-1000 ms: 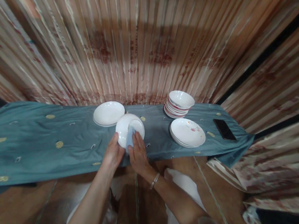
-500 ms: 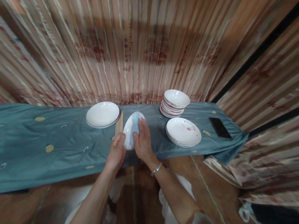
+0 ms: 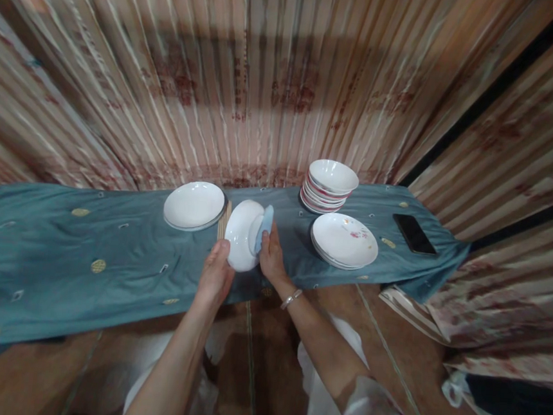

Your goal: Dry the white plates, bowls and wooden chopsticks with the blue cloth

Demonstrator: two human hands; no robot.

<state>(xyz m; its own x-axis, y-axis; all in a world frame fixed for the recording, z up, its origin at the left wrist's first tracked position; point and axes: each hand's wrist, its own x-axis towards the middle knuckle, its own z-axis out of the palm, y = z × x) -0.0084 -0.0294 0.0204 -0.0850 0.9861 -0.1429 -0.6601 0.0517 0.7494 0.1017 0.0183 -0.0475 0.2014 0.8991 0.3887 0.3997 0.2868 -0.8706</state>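
A white bowl (image 3: 241, 233) is held on its side above the front of the table, its outside and foot ring turned toward the right. My left hand (image 3: 216, 272) grips the bowl's rim at the lower left, fingers partly hidden behind it. In my right hand (image 3: 272, 255) is a light blue cloth (image 3: 265, 227), pressed against the bowl's foot. Just behind the bowl, some wooden chopsticks (image 3: 224, 221) lie on the cloth-covered table, partly hidden by it.
White plates (image 3: 194, 205) are stacked at left. A stack of bowls (image 3: 331, 185) with red bands stands at the back right, before it flower-patterned plates (image 3: 345, 240). A black phone (image 3: 414, 234) lies near the right end of the green tablecloth (image 3: 60, 247). Curtains hang behind.
The bowl has been turned so that its outside and foot now show. My right hand and the cloth have moved from the bowl's face to its foot.
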